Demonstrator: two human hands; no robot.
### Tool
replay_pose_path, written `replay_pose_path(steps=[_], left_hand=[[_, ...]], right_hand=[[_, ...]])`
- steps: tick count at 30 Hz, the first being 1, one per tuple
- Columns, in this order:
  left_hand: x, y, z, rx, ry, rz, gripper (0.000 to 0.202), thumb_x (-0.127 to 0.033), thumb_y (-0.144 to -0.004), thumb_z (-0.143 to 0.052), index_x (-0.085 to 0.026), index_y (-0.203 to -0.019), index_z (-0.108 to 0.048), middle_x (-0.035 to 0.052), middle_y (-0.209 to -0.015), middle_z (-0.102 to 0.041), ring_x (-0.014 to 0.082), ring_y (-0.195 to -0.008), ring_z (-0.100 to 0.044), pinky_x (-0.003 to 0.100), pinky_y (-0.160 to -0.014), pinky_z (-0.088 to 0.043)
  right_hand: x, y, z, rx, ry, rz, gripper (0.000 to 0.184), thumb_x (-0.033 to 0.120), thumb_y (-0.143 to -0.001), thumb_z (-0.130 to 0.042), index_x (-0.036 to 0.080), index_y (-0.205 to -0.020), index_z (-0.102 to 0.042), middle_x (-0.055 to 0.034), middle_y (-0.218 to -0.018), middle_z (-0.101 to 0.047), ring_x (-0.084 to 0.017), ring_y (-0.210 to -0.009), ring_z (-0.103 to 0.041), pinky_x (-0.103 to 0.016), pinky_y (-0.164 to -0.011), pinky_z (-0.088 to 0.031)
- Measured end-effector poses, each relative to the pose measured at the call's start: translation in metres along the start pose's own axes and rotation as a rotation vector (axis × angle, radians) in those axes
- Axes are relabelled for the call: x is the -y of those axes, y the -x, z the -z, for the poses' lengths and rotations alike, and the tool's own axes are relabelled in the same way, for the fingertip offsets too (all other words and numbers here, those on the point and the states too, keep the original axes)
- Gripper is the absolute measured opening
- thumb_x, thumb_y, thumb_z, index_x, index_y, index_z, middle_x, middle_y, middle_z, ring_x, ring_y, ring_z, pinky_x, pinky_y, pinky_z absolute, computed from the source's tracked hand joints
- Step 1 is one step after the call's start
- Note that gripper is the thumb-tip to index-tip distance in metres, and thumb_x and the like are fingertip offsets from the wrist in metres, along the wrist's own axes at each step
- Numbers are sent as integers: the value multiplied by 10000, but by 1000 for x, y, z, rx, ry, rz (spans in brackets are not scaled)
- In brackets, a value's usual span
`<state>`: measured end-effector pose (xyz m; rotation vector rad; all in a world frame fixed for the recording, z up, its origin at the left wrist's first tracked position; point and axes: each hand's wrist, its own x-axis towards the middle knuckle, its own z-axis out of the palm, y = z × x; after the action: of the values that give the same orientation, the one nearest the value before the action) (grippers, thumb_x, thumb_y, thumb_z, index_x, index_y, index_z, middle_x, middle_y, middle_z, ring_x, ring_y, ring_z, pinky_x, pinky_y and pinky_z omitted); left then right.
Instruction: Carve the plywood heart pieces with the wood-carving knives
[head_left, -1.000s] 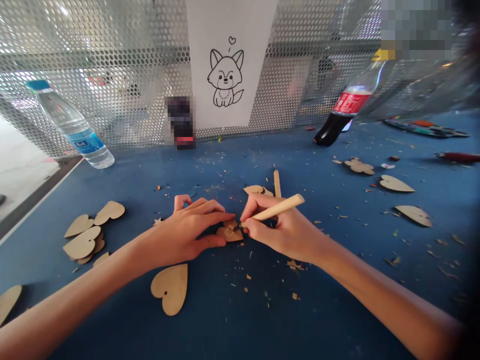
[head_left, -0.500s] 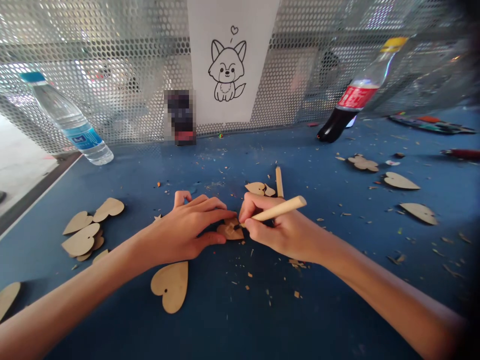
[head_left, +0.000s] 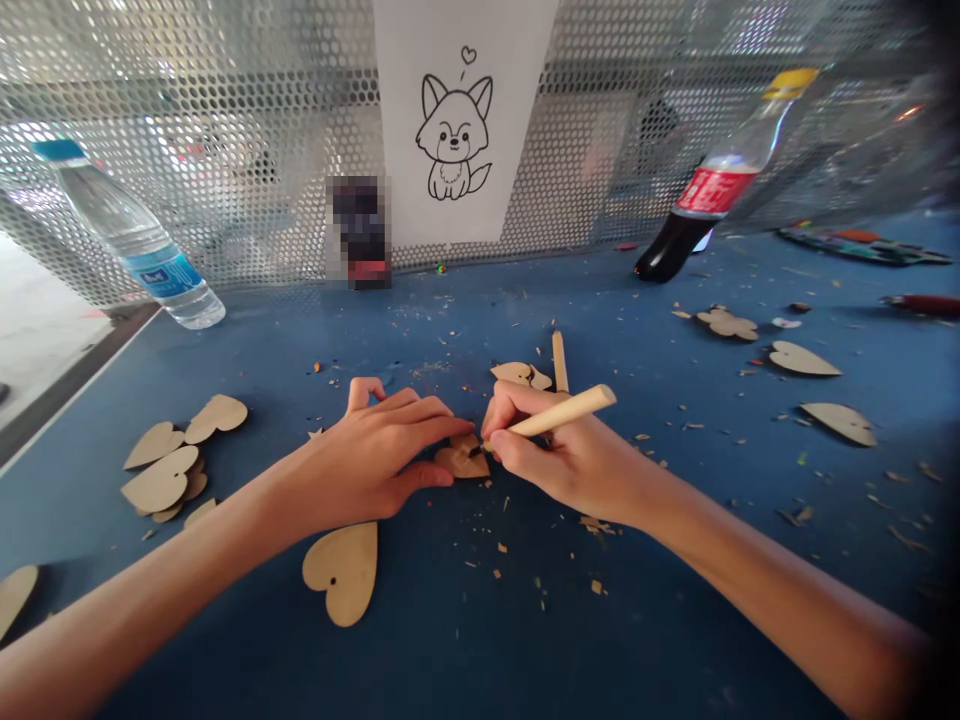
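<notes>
The left hand lies palm down, its thumb and forefinger a little apart, and these hold the brown wooden piece between them against the bench. The right hand is closed like on a pen, and its fingertips pinch a tool with a round, pale wooden handle and a dark, narrow tip.

The piece is small, flat and darker than the plain hearts around, with facets cut on its upper face; its outline seems a heart, partly covered by the fingers. It lies between the two hands, at the fingertips of the left, and the tool's tip is at its right part. One sharp corner of the piece points to the lower right; its long axis cannot be told surely. The tool slants, tip to the left and low, thick end up to the right.

Beyond the right hand there is a second wooden handle, beside a pale heart. One bigger heart lies near the left wrist, and a group of hearts farther left. Wood chips are scattered. Behind stands a perforated screen with a fox drawing.
</notes>
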<state>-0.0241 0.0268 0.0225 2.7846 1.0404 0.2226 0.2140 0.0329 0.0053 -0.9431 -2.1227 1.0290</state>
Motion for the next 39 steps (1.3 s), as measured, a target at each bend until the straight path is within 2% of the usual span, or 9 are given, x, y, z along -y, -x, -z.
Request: replay_pose_path(steps=[7,14,21,28,31,33,36,39], left_hand=[[0,1,0,7,2,0,329,-291,-981,-609,-271,-1303,-541,29,-1218,-665,234,-1060,-604,404,-910,-298],[0,0,0,25,8,-1,364,-205,-975,-602,-280,-1326,-543,26,-1248,-655,229,-1060,-586,390,-848,-298],[-1,-2,2,44,7,-35,372,-127,-967,-560,-260,-1314,-560,36,-1276,-639,223,-1042,-567,375,-829,-308],[0,2,3,47,44,-19,337,-195,-979,-560,-277,-1306,-562,42,-1300,-629,243,-1103,-561,420,-928,-309],[-7,1,20,-36,135,19,367,-265,-966,-584,-262,-1329,-536,59,-1308,-624,258,-1157,-559,454,-987,-300],[-14,-4,36,-166,229,85,414,-309,-980,-558,-261,-1385,-489,66,-1326,-620,257,-1163,-565,463,-1010,-309],[-26,-19,54,-327,298,132,318,-376,-1035,-455,-249,-1307,-557,51,-1249,-667,233,-1116,-598,464,-1058,-316],[-32,-35,56,-290,357,46,302,-379,-1063,-378,-229,-1155,-623,17,-1008,-721,199,-990,-642,468,-1072,-332]], right_hand=[[-1,-1,2,47,0,-7,150,229,-912,-557,224,-780,-487,15,-739,-509,-145,-665,-446,-288,-610,-357],[0,0,2,-29,-9,-4,185,295,-936,-521,221,-771,-482,4,-754,-521,-142,-646,-458,-290,-565,-340],[-3,0,0,42,-18,-27,223,369,-958,-536,222,-799,-486,31,-708,-464,-126,-626,-414,-268,-569,-341],[2,0,3,80,32,-40,213,362,-970,-534,224,-815,-490,41,-708,-445,-114,-598,-396,-251,-542,-332],[7,-1,6,113,78,-56,201,376,-989,-517,223,-859,-518,32,-736,-487,-114,-601,-426,-256,-548,-351],[11,-3,7,141,102,-56,200,383,-1002,-508,220,-892,-547,20,-767,-528,-120,-636,-469,-261,-582,-382],[15,-6,9,174,108,-8,203,371,-1015,-499,212,-916,-576,14,-792,-583,-120,-656,-506,-262,-622,-411],[16,-9,8,157,130,64,184,335,-1011,-521,199,-900,-575,2,-811,-622,-129,-693,-548,-267,-666,-437]])
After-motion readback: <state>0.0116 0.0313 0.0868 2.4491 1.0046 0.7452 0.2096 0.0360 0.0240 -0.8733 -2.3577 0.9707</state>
